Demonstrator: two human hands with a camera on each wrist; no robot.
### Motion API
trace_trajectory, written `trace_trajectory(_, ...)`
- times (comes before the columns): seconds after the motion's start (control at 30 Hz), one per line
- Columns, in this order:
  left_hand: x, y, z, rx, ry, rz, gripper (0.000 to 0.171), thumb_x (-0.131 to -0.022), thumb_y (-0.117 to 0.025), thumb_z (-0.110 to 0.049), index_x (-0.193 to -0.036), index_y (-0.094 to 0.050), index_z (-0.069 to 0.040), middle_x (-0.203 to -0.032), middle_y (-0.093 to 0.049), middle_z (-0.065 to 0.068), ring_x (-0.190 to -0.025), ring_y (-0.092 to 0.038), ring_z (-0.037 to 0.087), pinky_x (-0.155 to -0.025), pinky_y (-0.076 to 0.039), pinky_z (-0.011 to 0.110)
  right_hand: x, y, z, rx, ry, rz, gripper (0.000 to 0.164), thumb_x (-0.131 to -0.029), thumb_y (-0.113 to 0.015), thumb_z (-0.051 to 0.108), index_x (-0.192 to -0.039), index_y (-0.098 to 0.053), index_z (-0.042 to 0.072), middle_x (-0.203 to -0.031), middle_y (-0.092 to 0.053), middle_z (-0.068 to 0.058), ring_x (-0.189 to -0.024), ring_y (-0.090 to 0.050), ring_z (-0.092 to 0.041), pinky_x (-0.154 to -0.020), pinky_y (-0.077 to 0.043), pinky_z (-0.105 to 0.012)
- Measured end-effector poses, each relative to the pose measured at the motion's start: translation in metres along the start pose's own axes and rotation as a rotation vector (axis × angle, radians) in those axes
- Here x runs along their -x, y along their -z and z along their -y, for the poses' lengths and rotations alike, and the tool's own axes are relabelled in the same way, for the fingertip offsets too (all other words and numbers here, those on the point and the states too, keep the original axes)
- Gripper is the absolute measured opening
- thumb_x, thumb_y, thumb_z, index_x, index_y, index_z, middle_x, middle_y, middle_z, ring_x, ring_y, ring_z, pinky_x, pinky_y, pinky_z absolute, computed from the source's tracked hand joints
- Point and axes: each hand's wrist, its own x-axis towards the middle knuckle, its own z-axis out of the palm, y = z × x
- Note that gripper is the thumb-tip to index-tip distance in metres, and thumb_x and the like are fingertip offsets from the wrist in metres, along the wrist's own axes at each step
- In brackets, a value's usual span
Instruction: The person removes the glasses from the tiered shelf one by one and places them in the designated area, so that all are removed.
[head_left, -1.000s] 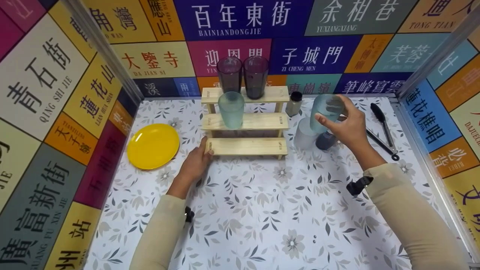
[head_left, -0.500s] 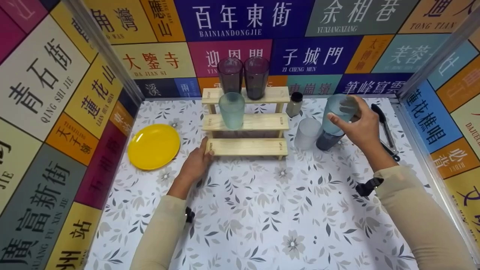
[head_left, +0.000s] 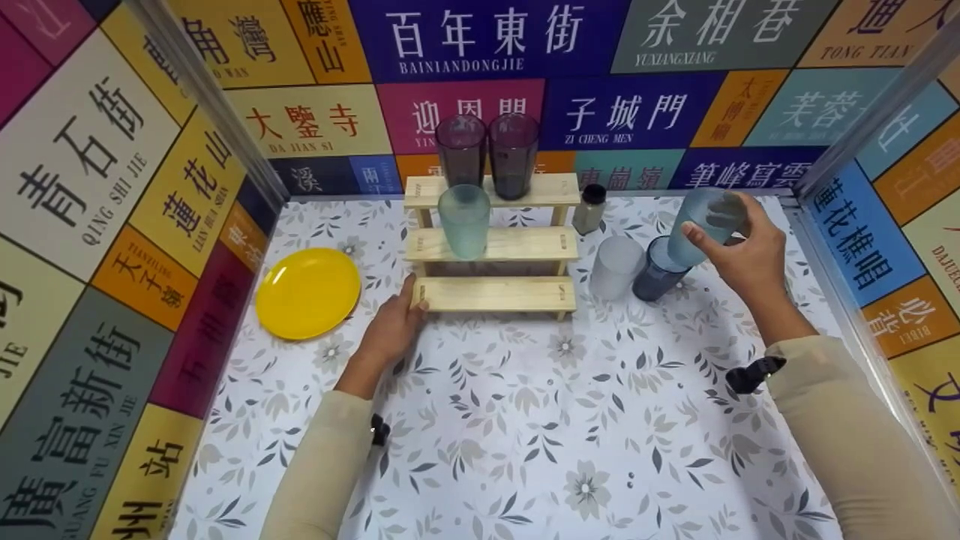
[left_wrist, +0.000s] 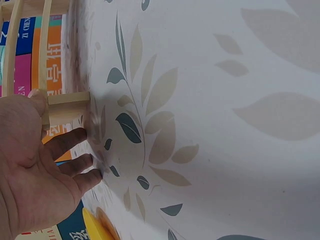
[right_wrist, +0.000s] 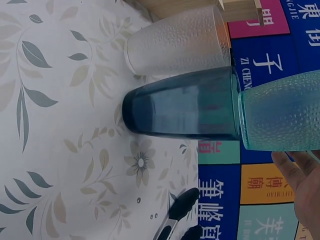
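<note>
My right hand (head_left: pixel 750 244) grips a light teal tumbler (head_left: pixel 699 229), raised over the table at the right. Its bottom end is right at the rim of a dark blue glass (right_wrist: pixel 185 105) standing upright in the right wrist view. A clear frosted tumbler (head_left: pixel 617 268) stands to the left of the blue glass. My left hand (head_left: pixel 390 326) holds the left end of the lowest step of a three-tier wooden rack (head_left: pixel 495 292), thumb on top. Another teal tumbler (head_left: pixel 464 223) stands on the middle step; two purple glasses (head_left: pixel 460 150) occupy the top step.
A yellow plate (head_left: pixel 308 293) lies left of the rack. Beside the rack's upper right end stands a small jar with a black lid (head_left: pixel 589 210). Black-tipped tongs (right_wrist: pixel 184 204) lie at the right, mostly behind my right hand in the head view. Printed panels (head_left: pixel 480 41) enclose the table.
My right hand has carried the teal tumbler rightward, past the frosted tumbler and the dark blue glass, uncovering both. My left hand stays on the rack.
</note>
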Motion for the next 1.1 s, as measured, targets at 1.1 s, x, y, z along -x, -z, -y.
trace_trajectory(1.1,0.0,-0.001,0.0,0.015,-0.027,-0.009,0.071,-0.12,-0.044,-0.043,-0.179,-0.017,-0.014,-0.154,-0.057,0.036,-0.148,-0.055,0.05,-0.124,-0.042,0.063,0.002,0.018,-0.043,0.012,-0.11,-0.075,0.086,-0.092,-0.085,0.063,-0.165,-0.049,0.038,-0.159,-0.06,-0.008,-0.144,-0.061,-0.029,-0.099,-0.051,-0.025)
